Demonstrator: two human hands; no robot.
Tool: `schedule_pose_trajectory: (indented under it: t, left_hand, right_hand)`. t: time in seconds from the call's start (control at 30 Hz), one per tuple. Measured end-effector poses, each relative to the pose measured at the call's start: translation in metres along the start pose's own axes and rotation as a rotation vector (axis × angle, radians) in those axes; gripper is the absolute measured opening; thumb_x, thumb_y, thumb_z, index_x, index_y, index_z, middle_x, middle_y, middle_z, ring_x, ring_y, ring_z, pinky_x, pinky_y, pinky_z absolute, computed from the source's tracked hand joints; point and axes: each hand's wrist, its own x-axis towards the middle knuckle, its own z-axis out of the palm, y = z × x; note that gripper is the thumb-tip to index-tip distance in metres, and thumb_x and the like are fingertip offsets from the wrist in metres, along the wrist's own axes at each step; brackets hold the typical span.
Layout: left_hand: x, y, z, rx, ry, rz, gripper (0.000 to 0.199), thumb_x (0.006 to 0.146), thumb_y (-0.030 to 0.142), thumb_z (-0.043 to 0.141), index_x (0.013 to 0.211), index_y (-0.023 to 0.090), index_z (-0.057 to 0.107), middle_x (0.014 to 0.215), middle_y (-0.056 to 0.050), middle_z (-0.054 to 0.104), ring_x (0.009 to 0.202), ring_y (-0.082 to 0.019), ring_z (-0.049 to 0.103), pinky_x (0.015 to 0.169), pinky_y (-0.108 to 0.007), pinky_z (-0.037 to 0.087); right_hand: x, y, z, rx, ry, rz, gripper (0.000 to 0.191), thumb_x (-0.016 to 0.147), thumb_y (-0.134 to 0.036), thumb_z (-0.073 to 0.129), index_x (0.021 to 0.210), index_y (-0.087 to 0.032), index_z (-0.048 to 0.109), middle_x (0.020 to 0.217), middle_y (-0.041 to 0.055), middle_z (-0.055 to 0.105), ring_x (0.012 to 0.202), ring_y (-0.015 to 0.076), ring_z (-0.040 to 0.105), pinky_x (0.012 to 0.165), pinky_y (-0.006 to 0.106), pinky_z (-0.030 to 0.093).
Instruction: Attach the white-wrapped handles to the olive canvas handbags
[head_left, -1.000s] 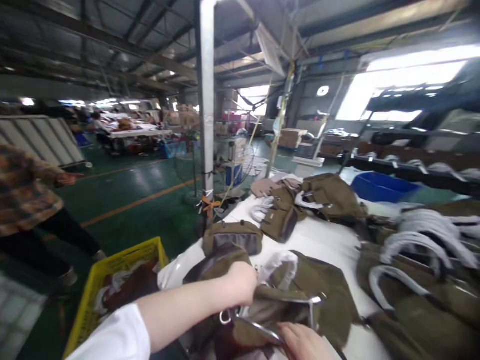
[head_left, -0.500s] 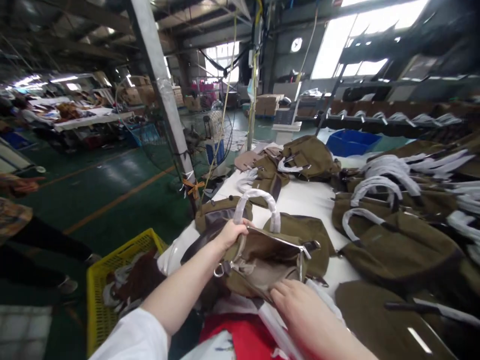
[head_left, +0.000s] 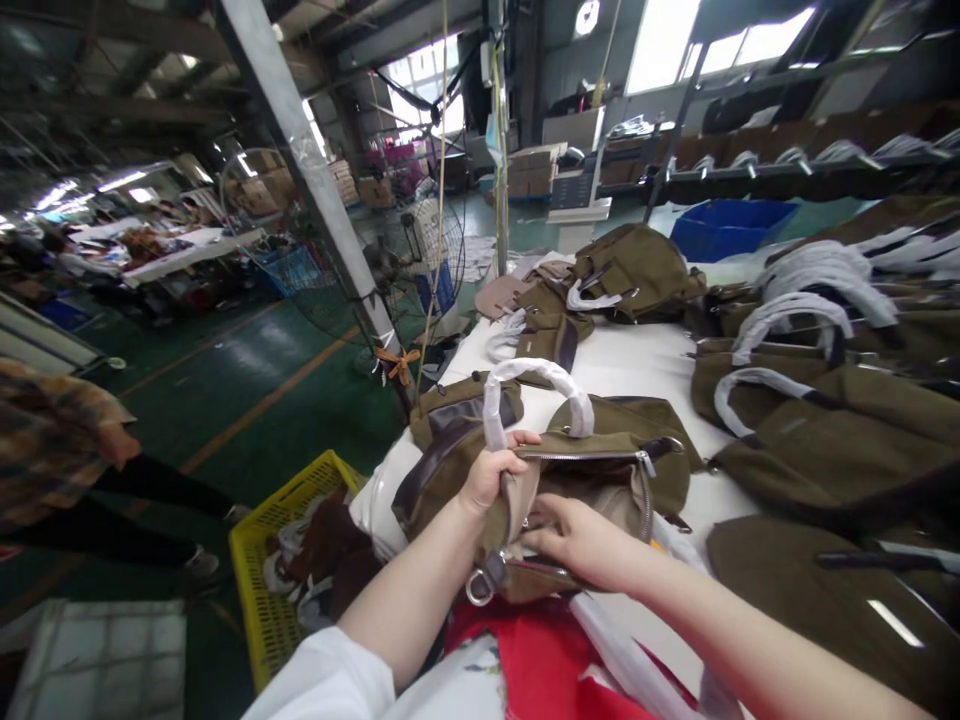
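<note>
Olive bag (head_left: 600, 485): head view; unzipped and gaping at near end of white tabletop (head_left: 637, 350), pale lining exposed.
Left hand (head_left: 487, 480): grip closed on bag's left rim, just beside foot of wrapped handle (head_left: 536, 370).
Right hand (head_left: 562, 530): inside mouth, fingers at lining; pinching cloth or only touching, cannot tell.
Zipper (head_left: 592, 457): possible snag of lining in teeth; likely cause, slack cloth lying close to track.
Left rim: possible slip, with mouth then sagging over right fingers; likely cause, support apparently resting on one small pinch.
Metal ring (head_left: 472, 592): at near left corner, above red cloth (head_left: 540, 650); possible catching there if dragged.
Neighbouring bags: one (head_left: 664, 415) close behind, another (head_left: 442, 480) crowding left side; little room for laying flat, some risk of tangled handles.
Right-hand pile (head_left: 840, 430): overlapping olive bags with wrapped handles; in the way of any rightward shift.
Yellow crate (head_left: 247, 590): on floor at left, brown and white material inside.
Metal post (head_left: 307, 170): beyond crate, limiting reach forward-left; wire fan just behind.
Plaid shirt (head_left: 67, 420): on another person, well apart from bag.
</note>
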Motion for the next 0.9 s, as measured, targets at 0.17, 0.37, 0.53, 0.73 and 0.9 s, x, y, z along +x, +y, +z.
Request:
schedule_pose_trajectory:
  t: [0.17, 0.37, 0.53, 0.73, 0.9]
  left_hand:
    - [-0.006, 0.003, 0.002, -0.092, -0.008, -0.013, 0.046, 0.049, 0.019, 0.058, 0.094, 0.015, 0.069, 0.086, -0.005, 0.072, 0.089, -0.027, 0.065, 0.089, -0.038, 0.045]
    - [-0.015, 0.006, 0.002, -0.168, -0.049, 0.039, 0.042, 0.048, 0.02, 0.059, 0.089, 0.016, 0.068, 0.083, -0.004, 0.071, 0.086, -0.025, 0.064, 0.087, -0.037, 0.045]
    - [-0.032, 0.019, 0.01, -0.078, -0.101, 0.124, 0.037, 0.048, 0.018, 0.063, 0.084, 0.015, 0.069, 0.078, -0.002, 0.067, 0.074, -0.018, 0.058, 0.073, -0.028, 0.04]
    - [-0.043, 0.031, 0.011, -0.001, -0.135, 0.114, 0.038, 0.051, 0.021, 0.065, 0.088, 0.015, 0.069, 0.064, 0.001, 0.058, 0.055, -0.01, 0.04, 0.055, -0.024, 0.025]
    - [-0.039, 0.029, 0.008, -0.022, -0.151, 0.131, 0.038, 0.05, 0.02, 0.065, 0.087, 0.015, 0.07, 0.071, 0.0, 0.063, 0.062, -0.012, 0.047, 0.059, -0.024, 0.03]
  right_hand:
    - [0.005, -0.008, 0.011, 0.021, -0.068, 0.021, 0.019, 0.083, -0.03, 0.055, 0.076, -0.016, 0.065, 0.073, 0.0021, 0.07, 0.067, 0.0162, 0.059, 0.065, 0.028, 0.044]
    - [-0.006, -0.014, 0.005, -0.023, -0.045, -0.028, 0.02, 0.084, -0.031, 0.05, 0.078, -0.017, 0.063, 0.077, 0.0038, 0.069, 0.073, 0.0186, 0.06, 0.069, 0.03, 0.044]
    - [-0.011, -0.005, 0.001, 0.279, -0.163, -0.032, 0.025, 0.072, -0.022, 0.061, 0.096, -0.017, 0.064, 0.093, 0.0037, 0.072, 0.086, 0.0194, 0.064, 0.079, 0.03, 0.049]
    - [-0.024, -0.009, -0.011, 0.505, -0.208, 0.05, 0.036, 0.067, -0.023, 0.059, 0.102, -0.017, 0.068, 0.085, 0.0008, 0.071, 0.075, 0.0157, 0.062, 0.067, 0.026, 0.047]
    - [-0.026, -0.013, -0.02, 0.439, -0.321, -0.02, 0.055, 0.061, -0.017, 0.051, 0.112, -0.019, 0.069, 0.091, 0.0012, 0.074, 0.074, 0.0157, 0.063, 0.063, 0.025, 0.046]
